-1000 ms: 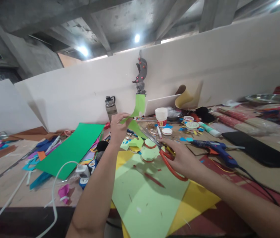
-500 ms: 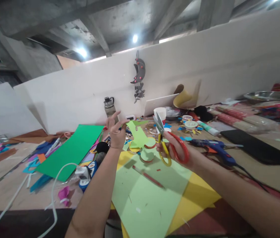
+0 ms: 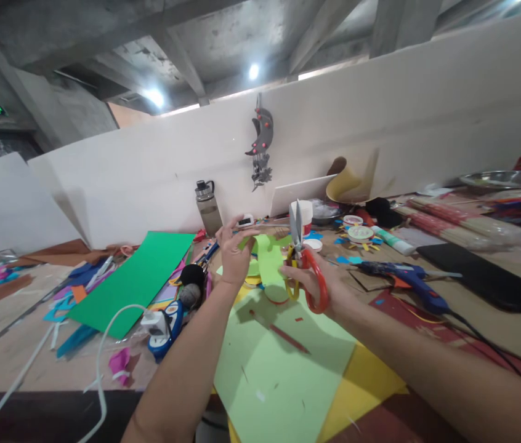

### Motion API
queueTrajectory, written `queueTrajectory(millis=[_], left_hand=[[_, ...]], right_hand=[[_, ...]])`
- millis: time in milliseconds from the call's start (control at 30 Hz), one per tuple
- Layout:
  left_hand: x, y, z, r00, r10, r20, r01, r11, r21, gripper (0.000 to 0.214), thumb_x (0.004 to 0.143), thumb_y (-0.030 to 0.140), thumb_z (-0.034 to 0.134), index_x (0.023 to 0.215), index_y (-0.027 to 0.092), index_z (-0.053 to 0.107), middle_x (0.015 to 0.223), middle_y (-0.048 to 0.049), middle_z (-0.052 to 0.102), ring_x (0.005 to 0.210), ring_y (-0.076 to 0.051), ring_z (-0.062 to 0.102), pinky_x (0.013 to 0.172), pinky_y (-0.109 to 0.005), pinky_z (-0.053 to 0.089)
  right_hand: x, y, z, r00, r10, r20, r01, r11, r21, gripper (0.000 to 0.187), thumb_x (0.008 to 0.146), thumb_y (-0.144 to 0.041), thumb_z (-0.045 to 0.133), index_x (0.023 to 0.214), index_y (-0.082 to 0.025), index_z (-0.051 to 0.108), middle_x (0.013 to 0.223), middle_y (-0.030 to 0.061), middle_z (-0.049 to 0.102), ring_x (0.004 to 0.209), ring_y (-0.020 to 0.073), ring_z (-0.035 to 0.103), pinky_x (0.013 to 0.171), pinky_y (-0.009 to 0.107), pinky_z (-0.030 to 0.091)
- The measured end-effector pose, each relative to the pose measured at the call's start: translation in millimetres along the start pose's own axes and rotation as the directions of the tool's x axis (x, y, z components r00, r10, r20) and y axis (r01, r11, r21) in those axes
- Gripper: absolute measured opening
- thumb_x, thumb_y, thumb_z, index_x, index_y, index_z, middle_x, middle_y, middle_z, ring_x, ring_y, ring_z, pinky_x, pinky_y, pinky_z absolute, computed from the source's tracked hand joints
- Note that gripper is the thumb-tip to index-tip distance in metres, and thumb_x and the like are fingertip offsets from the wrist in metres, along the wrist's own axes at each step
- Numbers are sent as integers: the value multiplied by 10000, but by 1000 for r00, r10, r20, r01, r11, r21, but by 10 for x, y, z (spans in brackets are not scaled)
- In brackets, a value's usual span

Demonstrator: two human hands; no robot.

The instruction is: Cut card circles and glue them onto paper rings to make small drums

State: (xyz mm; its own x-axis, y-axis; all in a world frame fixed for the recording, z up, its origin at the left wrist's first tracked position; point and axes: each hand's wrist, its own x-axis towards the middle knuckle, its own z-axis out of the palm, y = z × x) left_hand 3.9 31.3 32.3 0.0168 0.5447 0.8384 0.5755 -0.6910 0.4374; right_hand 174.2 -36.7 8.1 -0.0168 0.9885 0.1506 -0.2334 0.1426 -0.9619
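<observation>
My left hand (image 3: pixel 234 251) pinches the top of a light green paper cut-out (image 3: pixel 270 261) held above the table. My right hand (image 3: pixel 318 286) grips red and yellow handled scissors (image 3: pixel 301 258), blades shut and pointing up, and its fingers also touch the cut-out's right edge. The two hands are close together over a light green sheet (image 3: pixel 279 363) that lies on a yellow sheet (image 3: pixel 362 381). A red pencil (image 3: pixel 279 331) lies on the green sheet below my hands.
A dark green sheet (image 3: pixel 133 280) lies left. A blue glue gun (image 3: pixel 403 277) with its cord lies right. A water bottle (image 3: pixel 207 205), a white cup (image 3: pixel 304 212), small round lids and paper scraps crowd the back. A white cable (image 3: pixel 103 344) loops at the front left.
My hands came together: the left brought the green cut-out down and toward the right, and the right lifted the scissors off the table, turned the blades upward and moved left to the paper.
</observation>
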Motion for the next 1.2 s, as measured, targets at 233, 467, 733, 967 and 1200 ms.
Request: queueTrajectory(millis=[233,467,733,967,1200], left_hand=[[-72,59,168,901,-432,23,433,899,-72,54,788,215,614,823,188,584,857,-52,587,821,-193,556,784,-331,439],[-88,194,213,530,-489,692,848,306,-433,465,737,622,647,681,167,565,614,-5,553,522,-106,509,522,-241,415],[-54,165,127,478,-326,816,867,325,-378,448,577,371,863,891,155,628,782,-23,669,631,-111,612,638,-261,524],[82,90,43,672,-432,602,737,314,-598,490,588,269,848,1017,197,622,924,-22,702,747,-117,647,675,-231,513],[207,-39,-82,754,-524,396,628,401,-667,523,562,257,836,1022,206,594,913,-10,711,773,-122,648,644,-213,479]], right_hand=[[135,121,-256,990,-68,-120,59,996,-73,469,636,-350,790,925,-240,437,758,-66,539,561,90,501,517,242,417],[72,42,-327,994,-93,-60,83,985,-153,464,631,-334,778,954,-248,455,739,-67,525,545,87,465,499,236,400],[24,-94,-254,988,-150,-41,135,959,-248,486,654,-421,763,1015,-252,485,752,-39,535,609,129,502,527,259,429],[-62,-156,-225,994,-108,-14,95,923,-372,434,791,-577,610,1042,-240,498,676,-37,515,546,131,457,485,263,375],[-94,-206,-267,979,72,191,34,865,-500,325,801,-552,602,858,-238,536,647,-11,582,491,129,490,451,260,382]])
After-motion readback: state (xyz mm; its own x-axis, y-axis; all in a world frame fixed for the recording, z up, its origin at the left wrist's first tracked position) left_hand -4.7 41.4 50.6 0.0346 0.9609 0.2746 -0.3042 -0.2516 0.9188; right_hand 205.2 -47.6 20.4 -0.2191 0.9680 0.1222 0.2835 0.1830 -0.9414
